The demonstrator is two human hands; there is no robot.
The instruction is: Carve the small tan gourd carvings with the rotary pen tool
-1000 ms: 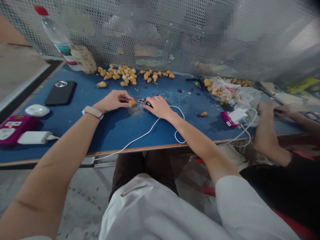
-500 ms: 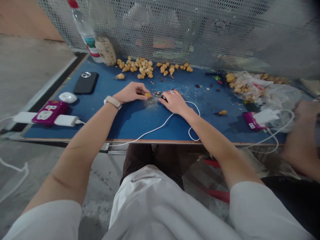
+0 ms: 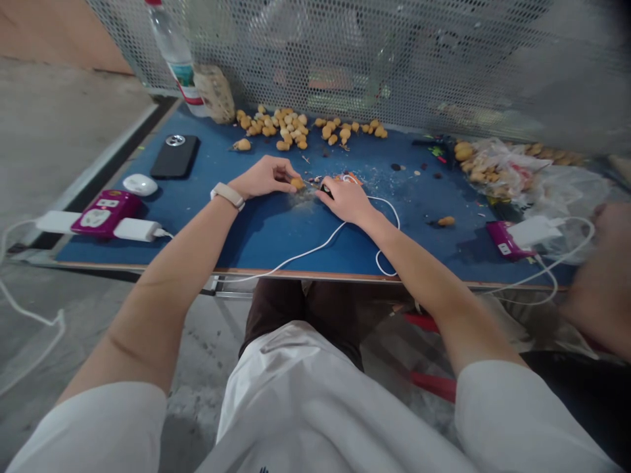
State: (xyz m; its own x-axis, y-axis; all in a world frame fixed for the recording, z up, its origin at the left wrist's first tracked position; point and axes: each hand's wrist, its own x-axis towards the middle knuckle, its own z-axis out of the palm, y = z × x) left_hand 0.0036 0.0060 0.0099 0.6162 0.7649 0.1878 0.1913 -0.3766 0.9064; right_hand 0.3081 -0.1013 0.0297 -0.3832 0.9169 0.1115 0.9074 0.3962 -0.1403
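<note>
My left hand [image 3: 271, 178] pinches a small yellow-tan gourd [image 3: 296, 184] between thumb and fingertips, just above the blue table [image 3: 276, 236]. Closed round a small dark rotary tool [image 3: 326, 190], my right hand [image 3: 346, 199] lies just to the right of it. The tool's thin metal tip points left at the gourd, and most of its body is hidden by my fingers. I cannot tell whether tip and gourd touch. A white cable [image 3: 315, 249] runs by my right hand to the table's front edge. Pale dust is scattered around both hands.
Several small gourds [image 3: 290, 125] lie along the mesh panel [image 3: 335, 66]. A bottle [image 3: 185, 75], phone [image 3: 175, 156], white case [image 3: 140, 184] and purple power socket [image 3: 106, 213] stand left. Right are a loose gourd [image 3: 446, 221], plastic bags [image 3: 513, 171], another purple socket [image 3: 507, 240] and another person's arm [image 3: 601, 276].
The whole view has shifted slightly, moving the table's things a little to the right and up. Both hands keep the same holds, with the tool's tip still at the gourd.
</note>
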